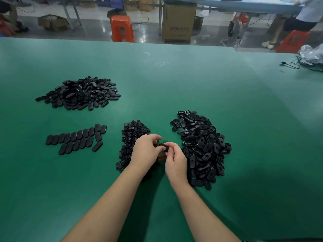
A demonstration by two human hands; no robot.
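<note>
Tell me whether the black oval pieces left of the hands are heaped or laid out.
Laid out: the flat black oval plastic pieces lie side by side in two rows on the green table, a few at the right end askew.

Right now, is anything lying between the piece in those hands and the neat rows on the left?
Yes. The heap of small black parts lies on the table between the oval piece, gripped by left hand and right hand, and the rows.
</note>
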